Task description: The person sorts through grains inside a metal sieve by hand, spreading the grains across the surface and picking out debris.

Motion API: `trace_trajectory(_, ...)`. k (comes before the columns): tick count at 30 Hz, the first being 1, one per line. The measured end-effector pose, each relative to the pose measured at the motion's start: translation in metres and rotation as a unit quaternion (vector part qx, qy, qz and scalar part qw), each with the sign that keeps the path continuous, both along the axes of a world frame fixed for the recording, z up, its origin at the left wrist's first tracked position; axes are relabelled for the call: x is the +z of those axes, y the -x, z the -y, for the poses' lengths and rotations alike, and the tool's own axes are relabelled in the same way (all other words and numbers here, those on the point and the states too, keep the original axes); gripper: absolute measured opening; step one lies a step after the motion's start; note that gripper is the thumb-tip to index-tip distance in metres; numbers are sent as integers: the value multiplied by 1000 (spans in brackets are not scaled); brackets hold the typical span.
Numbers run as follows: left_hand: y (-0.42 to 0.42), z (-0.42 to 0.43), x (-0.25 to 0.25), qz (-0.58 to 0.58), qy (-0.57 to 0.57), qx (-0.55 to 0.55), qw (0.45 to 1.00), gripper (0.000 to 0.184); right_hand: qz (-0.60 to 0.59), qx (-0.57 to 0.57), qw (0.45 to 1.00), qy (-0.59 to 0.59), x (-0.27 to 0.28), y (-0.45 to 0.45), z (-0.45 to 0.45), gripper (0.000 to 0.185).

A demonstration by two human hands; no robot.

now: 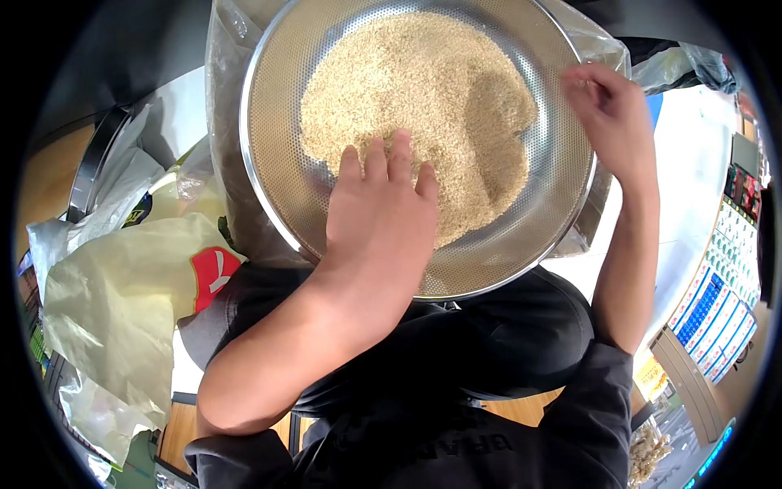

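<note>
A wide metal bowl with small perforations (281, 155) rests over the person's lap and holds a broad heap of pale, flaky grain (407, 73). My left hand (379, 204) lies palm down on the near left part of the heap, its fingers spread and the tips touching the grain. At the bowl's right rim is my right hand (609, 122), raised, with curled fingers that are slightly blurred. Whatever it may hold between those fingers is too small or hidden to make out.
A clear plastic bag (232, 106) lies under and around the bowl. Crumpled yellowish bags (114, 310), one with a red patch (213, 275), are at the left. Blue and white packs (713, 314) stand at the far right. Crossed legs in dark trousers (521, 326) are below the bowl.
</note>
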State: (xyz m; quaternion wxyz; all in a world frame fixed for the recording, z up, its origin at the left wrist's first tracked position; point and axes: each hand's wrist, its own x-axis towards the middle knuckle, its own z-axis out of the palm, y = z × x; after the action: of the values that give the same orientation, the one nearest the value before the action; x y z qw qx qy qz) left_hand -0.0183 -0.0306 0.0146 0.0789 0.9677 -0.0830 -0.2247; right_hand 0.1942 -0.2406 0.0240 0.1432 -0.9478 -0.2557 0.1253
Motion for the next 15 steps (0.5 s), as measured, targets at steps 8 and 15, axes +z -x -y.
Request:
trace_trajectory(8,-7,-3,-5,-6,-2,12,1000,59,21,-169,984,59,17,-1,75,24)
trace_trajectory(15,-17,-2,-9,-67,25,30,997,62,114,-119,973,162,9,2,59,25)
